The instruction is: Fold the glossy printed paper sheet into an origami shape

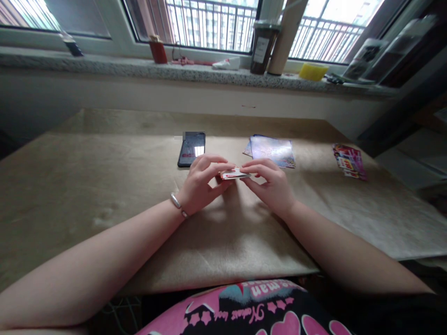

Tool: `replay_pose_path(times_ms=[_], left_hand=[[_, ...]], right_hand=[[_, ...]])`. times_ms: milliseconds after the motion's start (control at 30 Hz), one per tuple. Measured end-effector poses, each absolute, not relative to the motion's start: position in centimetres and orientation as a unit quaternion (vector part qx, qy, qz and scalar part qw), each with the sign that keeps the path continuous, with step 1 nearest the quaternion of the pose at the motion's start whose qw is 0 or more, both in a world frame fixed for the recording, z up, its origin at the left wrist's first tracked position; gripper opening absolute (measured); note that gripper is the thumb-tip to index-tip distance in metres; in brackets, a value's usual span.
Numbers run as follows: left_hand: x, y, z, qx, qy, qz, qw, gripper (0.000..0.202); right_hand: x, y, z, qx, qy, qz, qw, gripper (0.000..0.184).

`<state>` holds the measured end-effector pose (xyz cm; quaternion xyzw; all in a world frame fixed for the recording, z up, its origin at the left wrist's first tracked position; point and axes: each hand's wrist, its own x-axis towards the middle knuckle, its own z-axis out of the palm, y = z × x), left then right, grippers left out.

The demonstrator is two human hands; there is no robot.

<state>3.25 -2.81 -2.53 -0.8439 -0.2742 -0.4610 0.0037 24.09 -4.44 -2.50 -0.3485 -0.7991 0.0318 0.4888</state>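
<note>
Between my two hands, a little above the table, is a small stack of cards [234, 174], white on top with red marks along the near side. My left hand [206, 177] pinches its left end, thumb below and fingers on top. At the other end, my right hand [268, 184] grips it the same way. A phone [191, 150] with a dark screen lies just beyond my left hand. Past my right hand rest glossy bluish-purple sheets [272, 150], partly overlapping. What is printed on the cards is too small to read.
Colourful red and pink packets [350, 161] lie at the table's right side. The table [104, 172] has a tan cover and meets a wall below the window sill [122, 67]. On the sill stand a dark lidded cup [264, 49], a red container [158, 50] and a yellow object [312, 71].
</note>
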Motion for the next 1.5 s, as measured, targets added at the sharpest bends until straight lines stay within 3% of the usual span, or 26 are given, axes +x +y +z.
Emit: replay_pose_path(times_ms=[100, 233, 500, 700, 1500], left_hand=[[3.2, -2.77, -2.57, -0.833, -0.255, -0.492, 0.014, 0.027], [3.04, -2.55, -2.63, -0.835, -0.228, -0.501, 0.015, 0.015], [3.17, -2.32, -2.59, -0.825, -0.247, -0.509, -0.003, 0.002], [3.18, -2.43, -2.73, -0.83, -0.257, -0.494, -0.015, 0.011], [3.0, -2.27, -3.0, -0.825, -0.257, -0.501, -0.042, 0.006]], right_hand=[[24.21, -4.59, -2.31, -0.357, -0.803, -0.023, 0.476, 0.01], [24.18, -4.85, -1.99, -0.359, -0.812, -0.055, 0.457, 0.01], [23.89, -4.82, -1.81, -0.318, -0.818, -0.015, 0.478, 0.01], [23.79, -4.92, -1.79, -0.322, -0.808, 0.0, 0.493, 0.008], [23.84, -4.89, -1.54, -0.311, -0.802, 0.036, 0.509, 0.006]])
